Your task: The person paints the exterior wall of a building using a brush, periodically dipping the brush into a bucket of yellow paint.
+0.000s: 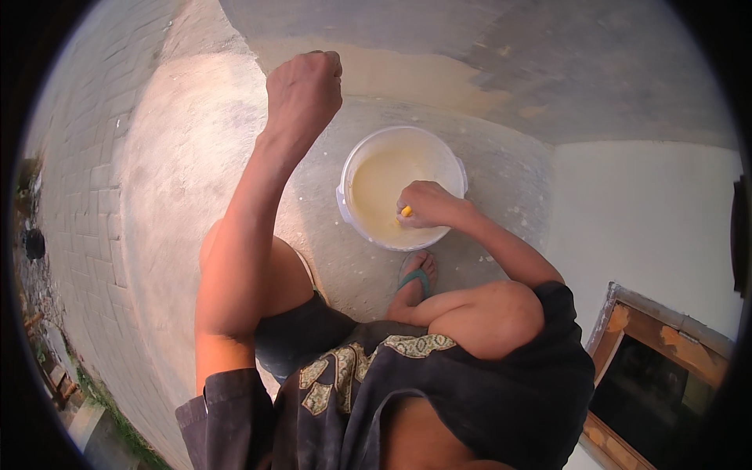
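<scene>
While we're gripping slim yellow handle point(406, 211) w/ R hand point(431, 205) over round white plastic bucket point(445, 159), we're clenching L hand point(302, 88). Can't tell if it's empty.

From my remote seat I read this as the outdoor edge of a building; whether a home, I cannot tell. Well left of the left hand point(304, 98) I see block paving point(86, 196) and grass point(128, 433). A concrete slab point(313, 180) lies below the right hand point(432, 205), a patchy wall point(564, 70) beyond, and rightward a white wall point(650, 204) with a weathered wooden frame point(666, 337).
</scene>
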A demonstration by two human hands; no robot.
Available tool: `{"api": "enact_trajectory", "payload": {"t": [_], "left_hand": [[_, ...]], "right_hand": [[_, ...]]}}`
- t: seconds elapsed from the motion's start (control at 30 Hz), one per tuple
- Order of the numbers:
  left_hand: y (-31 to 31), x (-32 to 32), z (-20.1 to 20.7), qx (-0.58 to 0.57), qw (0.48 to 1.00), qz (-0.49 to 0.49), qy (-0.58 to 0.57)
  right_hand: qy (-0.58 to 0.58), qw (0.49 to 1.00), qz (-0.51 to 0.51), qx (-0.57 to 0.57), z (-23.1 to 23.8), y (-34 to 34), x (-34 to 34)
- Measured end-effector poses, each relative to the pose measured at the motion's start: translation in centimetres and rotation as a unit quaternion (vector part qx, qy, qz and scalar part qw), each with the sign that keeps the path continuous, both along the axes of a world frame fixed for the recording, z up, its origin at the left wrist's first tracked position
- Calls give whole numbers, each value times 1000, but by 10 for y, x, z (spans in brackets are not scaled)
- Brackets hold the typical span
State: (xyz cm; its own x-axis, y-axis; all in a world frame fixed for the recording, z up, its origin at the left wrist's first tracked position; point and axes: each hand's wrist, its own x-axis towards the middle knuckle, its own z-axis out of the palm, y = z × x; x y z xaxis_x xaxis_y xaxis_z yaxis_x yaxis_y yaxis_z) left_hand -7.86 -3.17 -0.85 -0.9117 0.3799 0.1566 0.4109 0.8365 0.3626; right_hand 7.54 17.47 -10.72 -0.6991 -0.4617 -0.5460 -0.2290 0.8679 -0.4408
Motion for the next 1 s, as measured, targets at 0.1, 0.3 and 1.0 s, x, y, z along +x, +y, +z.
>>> {"api": "enact_trajectory", "payload": {"t": [0.1, 0.3, 1.0], "left_hand": [[3, 1, -6, -27, 999, -21, -6], [2, 9, -26, -15, 998, -59, 24], [9, 18, -20, -144, 975, -119, -123]], "right_hand": [[28, 999, -21, -28, 4, 1, -3], [-7, 1000, -4, 13, 1, 1, -3], [-96, 987, -34, -123, 1, -15, -5]]}}
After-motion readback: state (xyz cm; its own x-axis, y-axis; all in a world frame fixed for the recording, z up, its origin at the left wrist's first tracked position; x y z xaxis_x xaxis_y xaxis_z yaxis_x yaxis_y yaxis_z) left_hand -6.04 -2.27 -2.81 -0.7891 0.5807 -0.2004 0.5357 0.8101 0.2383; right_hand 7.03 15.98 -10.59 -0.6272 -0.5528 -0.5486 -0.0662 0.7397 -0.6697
